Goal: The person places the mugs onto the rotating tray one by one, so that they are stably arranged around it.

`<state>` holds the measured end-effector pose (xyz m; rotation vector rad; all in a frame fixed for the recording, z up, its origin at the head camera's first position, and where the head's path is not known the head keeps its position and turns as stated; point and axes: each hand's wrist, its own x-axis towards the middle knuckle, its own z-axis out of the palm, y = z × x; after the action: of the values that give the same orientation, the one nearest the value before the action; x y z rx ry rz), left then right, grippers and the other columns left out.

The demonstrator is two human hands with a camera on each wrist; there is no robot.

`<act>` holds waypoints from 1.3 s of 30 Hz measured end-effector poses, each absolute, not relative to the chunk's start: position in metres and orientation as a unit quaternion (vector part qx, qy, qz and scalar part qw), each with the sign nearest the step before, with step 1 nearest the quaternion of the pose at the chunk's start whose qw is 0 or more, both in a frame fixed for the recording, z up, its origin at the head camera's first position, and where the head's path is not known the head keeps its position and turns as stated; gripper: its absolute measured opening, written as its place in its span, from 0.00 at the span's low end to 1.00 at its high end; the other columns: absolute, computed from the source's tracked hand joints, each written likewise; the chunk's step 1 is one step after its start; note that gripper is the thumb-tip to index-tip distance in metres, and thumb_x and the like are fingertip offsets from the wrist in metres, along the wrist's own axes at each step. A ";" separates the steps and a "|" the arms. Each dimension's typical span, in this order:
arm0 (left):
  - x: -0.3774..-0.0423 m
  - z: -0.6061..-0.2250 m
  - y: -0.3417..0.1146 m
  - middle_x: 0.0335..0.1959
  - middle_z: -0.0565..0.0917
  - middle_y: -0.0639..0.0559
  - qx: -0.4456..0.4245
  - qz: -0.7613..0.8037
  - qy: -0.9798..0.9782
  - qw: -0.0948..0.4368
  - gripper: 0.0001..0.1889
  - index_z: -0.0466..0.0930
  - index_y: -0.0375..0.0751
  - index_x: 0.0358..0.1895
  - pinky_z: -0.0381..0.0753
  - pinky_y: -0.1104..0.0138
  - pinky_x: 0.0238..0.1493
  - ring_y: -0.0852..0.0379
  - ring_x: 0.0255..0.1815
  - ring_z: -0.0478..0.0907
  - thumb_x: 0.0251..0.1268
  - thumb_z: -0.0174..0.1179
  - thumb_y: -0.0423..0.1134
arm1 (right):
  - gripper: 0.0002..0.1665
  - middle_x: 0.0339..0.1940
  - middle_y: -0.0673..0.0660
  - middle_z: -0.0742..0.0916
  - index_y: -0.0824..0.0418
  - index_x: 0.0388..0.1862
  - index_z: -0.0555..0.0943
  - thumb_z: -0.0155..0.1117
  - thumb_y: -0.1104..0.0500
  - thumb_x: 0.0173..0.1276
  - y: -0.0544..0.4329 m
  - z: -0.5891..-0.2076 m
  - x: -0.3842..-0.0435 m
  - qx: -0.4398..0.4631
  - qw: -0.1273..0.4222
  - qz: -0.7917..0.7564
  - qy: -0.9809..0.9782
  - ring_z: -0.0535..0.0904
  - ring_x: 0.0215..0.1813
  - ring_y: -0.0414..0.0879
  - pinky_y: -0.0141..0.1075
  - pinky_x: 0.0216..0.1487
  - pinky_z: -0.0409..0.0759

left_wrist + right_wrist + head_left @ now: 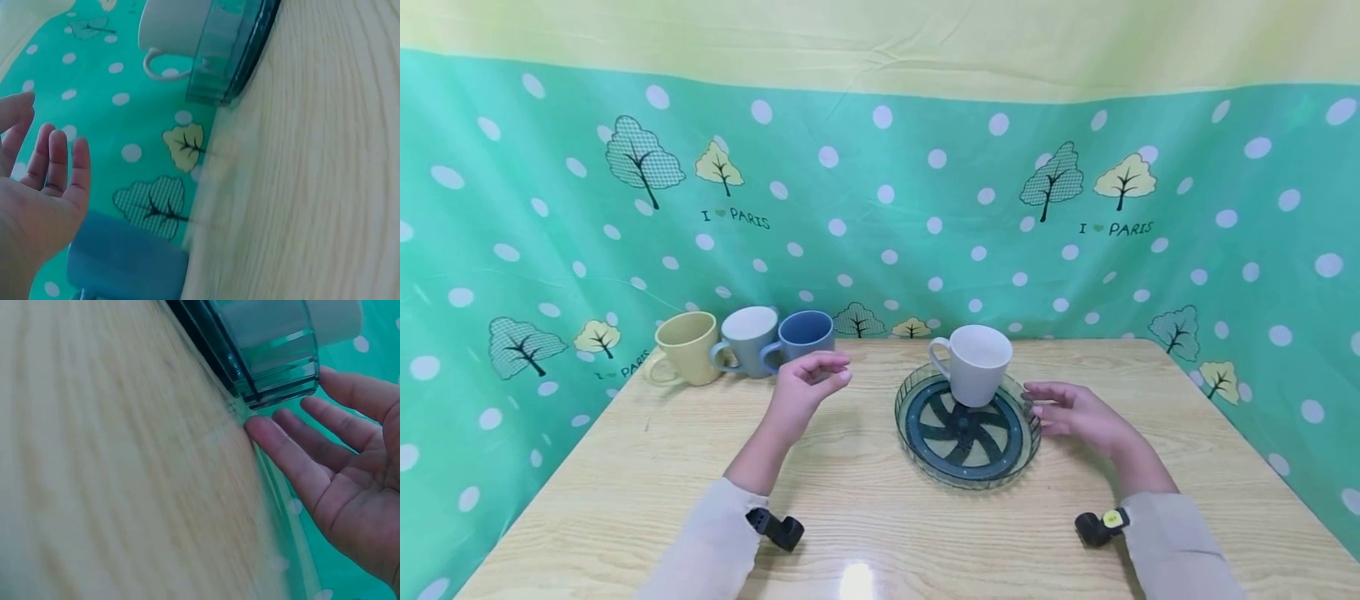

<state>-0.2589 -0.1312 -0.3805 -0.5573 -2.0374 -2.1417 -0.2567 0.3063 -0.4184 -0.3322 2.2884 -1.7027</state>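
A white mug [981,364] stands upright inside a clear greenish round tray [1032,442], toward its back, with its handle to the left. Dark curved spokes and a ring show in the tray's base. My right hand [1078,417] is at the tray's right side, its fingertips [265,428] right by the wall and its fingers loosely bent, holding nothing. My left hand [801,398] hovers in front of a blue mug [808,329], fingers relaxed and nothing in its grasp. In the left wrist view the blue mug [128,259] lies beyond the palm.
Left of the blue mug stand a grey-blue mug [752,342] with a white inside and a yellow mug [691,354], in a row at the back left of the wooden table [865,508]. A green dotted curtain [850,167] hangs behind and along both sides.
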 end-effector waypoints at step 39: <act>-0.245 -0.390 -0.210 0.43 0.84 0.62 -0.068 -0.677 -0.723 0.120 0.22 0.74 0.23 0.57 0.80 0.75 0.51 0.60 0.48 0.78 0.62 0.66 0.31 | 0.43 0.71 0.76 0.63 0.68 0.76 0.55 0.62 0.69 0.65 0.306 -0.421 -0.258 -0.102 0.165 -0.620 0.761 0.76 0.59 0.59 0.51 0.53 0.83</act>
<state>-0.2451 -0.2097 -0.3905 -0.1978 -2.1117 -1.9801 -0.2578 0.3064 -0.4209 -0.2916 2.1673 -1.7655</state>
